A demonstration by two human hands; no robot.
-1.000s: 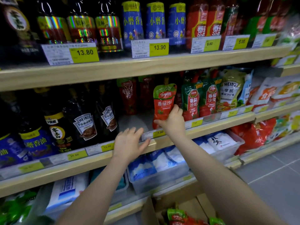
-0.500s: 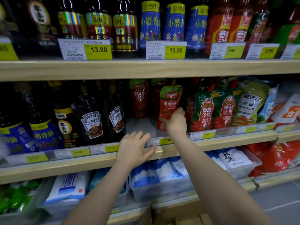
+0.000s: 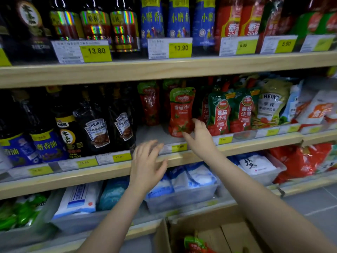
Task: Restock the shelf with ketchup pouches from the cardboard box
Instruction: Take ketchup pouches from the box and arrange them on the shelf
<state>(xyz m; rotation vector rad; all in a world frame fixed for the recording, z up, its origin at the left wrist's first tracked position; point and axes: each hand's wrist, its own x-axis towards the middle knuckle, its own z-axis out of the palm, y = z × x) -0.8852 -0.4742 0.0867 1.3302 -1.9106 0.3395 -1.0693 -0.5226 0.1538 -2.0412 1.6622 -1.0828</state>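
Observation:
A red ketchup pouch [image 3: 180, 112] with a green top stands upright on the middle shelf [image 3: 255, 145], in front of two more red pouches [image 3: 149, 105]. My right hand [image 3: 200, 137] is at the front pouch's lower right corner, fingers loosely spread, fingertips touching its base. My left hand [image 3: 147, 165] hovers open over the shelf's front edge, blurred and holding nothing. Below, the open cardboard box [image 3: 164, 236] shows one more ketchup pouch [image 3: 195, 243] inside.
Dark Heinz sauce pouches [image 3: 96, 130] and bottles fill the shelf left of a bare gap. Green-red ketchup pouches [image 3: 220, 114] and a Heinz pouch [image 3: 269, 105] stand to the right. Bottles line the top shelf [image 3: 164, 70]. White bags in plastic bins [image 3: 182, 198] sit below.
My right hand has loosened its grip and slid down and right off the pouch, which now stands on its own. My left hand stays by the shelf edge. The view has moved closer.

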